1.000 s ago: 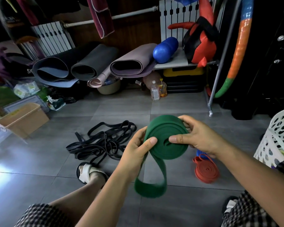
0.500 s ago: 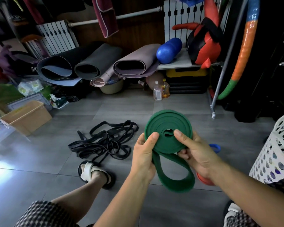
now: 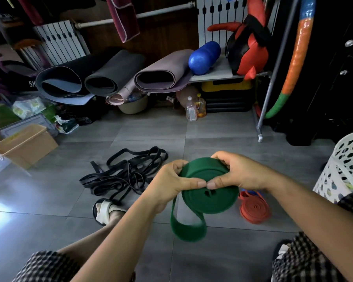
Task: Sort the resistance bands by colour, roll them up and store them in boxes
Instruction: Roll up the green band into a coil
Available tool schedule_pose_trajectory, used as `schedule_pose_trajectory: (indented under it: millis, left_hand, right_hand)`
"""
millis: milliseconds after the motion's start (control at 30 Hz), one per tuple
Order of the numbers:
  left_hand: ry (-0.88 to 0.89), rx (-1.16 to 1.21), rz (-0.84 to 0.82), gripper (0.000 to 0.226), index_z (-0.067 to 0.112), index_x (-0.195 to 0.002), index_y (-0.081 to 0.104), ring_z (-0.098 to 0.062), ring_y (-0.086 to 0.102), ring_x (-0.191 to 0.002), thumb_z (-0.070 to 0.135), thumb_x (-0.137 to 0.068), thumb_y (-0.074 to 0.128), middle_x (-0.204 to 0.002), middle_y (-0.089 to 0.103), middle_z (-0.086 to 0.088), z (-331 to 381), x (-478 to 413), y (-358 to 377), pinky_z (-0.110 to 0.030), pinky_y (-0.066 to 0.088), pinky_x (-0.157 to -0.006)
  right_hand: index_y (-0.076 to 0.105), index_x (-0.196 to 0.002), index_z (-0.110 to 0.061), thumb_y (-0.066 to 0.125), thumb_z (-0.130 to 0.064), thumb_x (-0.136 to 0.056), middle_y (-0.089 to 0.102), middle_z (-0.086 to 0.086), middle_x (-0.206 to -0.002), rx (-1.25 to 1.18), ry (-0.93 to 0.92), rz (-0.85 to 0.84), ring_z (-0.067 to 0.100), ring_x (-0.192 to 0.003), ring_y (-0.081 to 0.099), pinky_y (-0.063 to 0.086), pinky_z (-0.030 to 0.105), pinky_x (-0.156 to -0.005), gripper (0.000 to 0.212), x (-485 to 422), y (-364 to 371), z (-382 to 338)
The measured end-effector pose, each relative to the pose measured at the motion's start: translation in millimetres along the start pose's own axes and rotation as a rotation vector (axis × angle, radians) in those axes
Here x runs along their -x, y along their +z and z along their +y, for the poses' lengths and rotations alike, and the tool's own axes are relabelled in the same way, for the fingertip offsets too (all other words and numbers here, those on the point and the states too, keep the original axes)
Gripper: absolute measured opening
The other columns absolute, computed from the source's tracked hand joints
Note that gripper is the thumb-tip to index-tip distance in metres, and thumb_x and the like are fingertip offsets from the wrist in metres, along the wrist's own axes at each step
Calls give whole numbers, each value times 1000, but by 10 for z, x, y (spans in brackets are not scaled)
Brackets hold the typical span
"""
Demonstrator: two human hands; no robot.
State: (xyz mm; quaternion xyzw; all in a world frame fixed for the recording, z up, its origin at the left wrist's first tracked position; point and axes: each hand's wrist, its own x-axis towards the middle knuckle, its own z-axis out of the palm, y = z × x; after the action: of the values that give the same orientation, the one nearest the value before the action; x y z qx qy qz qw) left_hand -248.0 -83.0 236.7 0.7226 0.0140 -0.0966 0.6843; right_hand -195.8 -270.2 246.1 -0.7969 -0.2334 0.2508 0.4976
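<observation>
Your thumbs meet tip to tip on the flat face of the green resistance band [image 3: 210, 192], and your fingers curl over its far rim, so both hands are clamped on the coil. Your left hand [image 3: 171, 180] grips the left edge, your right hand [image 3: 238, 171] wraps the top right. The band is wound into a thick disc held in the air above the grey tiled floor [image 3: 222, 139], with a loose loop of its tail hanging down below the coil on the near left side. Just right of the coil and lower, a rolled red band [image 3: 255, 208] lies on the floor, a sliver of blue showing at its far edge. Left and farther out, a tangle of black bands [image 3: 126, 174] sprawls on the tiles, near your sandalled foot [image 3: 106, 210]. Far left sits an open cardboard box [image 3: 27, 143]. At the right edge stands a white perforated basket [image 3: 346, 165]. Rolled yoga mats [image 3: 114, 76] line the far wall
</observation>
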Motion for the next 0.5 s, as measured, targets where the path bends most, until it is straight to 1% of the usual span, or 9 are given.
schedule_pose_trajectory:
  millis: [67,100,167,267,333,367,400,433,500]
  left_hand:
    - [0,85,0,57,3,-110,56,-22,68,-87,0,-58,80,-102,69,-14,-26,-7,-21,-31,56,-77]
    - [9,132,8,57,6,-112,55,-22,67,-90,5,-59,77,-104,68,-12,-65,-3,-31,-31,56,-79]
    - [37,213,42,47,10,-108,56,-19,66,-92,11,-63,69,-99,70,-5,-162,33,-45,-29,54,-81]
    - [55,312,71,37,11,-108,58,-21,65,-92,19,-71,61,-96,71,-4,-325,75,-19,-30,54,-82]
    - [58,432,97,32,11,-106,60,-19,66,-87,23,-75,59,-93,71,-3,-357,92,71,-28,55,-75]
    - [66,490,139,29,13,-104,61,-16,67,-85,26,-78,61,-92,71,-1,-359,92,147,-27,55,-73]
    - [68,535,184,29,14,-105,61,-14,67,-86,32,-82,63,-94,71,-1,-357,86,236,-27,54,-74]
    - [53,575,227,33,16,-106,60,-15,66,-90,38,-82,60,-100,70,-1,-342,88,332,-30,53,-80]
    - [-5,672,317,56,18,-116,58,-18,62,-103,52,-73,51,-113,67,-3,-311,87,506,-37,48,-91]
  right_hand:
    - [57,-102,-17,82,-21,-63,68,5,-99,-85,-8,16,19,-92,67,55,38,-83,46,-3,8,4]
    - [58,-101,-15,81,-21,-60,68,5,-97,-144,-16,32,19,-90,67,55,36,-82,48,-1,17,-3]
    - [58,-97,-12,77,-21,-52,69,5,-91,-320,-26,109,15,-81,68,57,30,-77,49,4,18,-16]
    - [58,-95,-9,71,-18,-53,69,4,-83,-546,-31,244,10,-68,68,57,22,-65,45,-15,-15,-31]
    - [60,-102,-3,69,-17,-56,71,4,-79,-673,-25,311,12,-67,69,57,22,-63,49,-30,-3,-41]
    - [60,-104,-1,69,-18,-57,72,4,-78,-717,-22,334,14,-69,69,58,24,-65,52,-36,19,-47]
    - [60,-106,1,69,-20,-57,73,5,-78,-746,-19,356,16,-70,70,58,26,-67,54,-43,55,-46]
    - [60,-105,1,69,-21,-57,73,5,-78,-770,-14,378,16,-71,70,58,27,-68,53,-46,105,-44]
    - [63,-99,-3,69,-22,-60,73,4,-76,-830,-10,421,14,-70,70,58,25,-65,44,-54,224,-22]
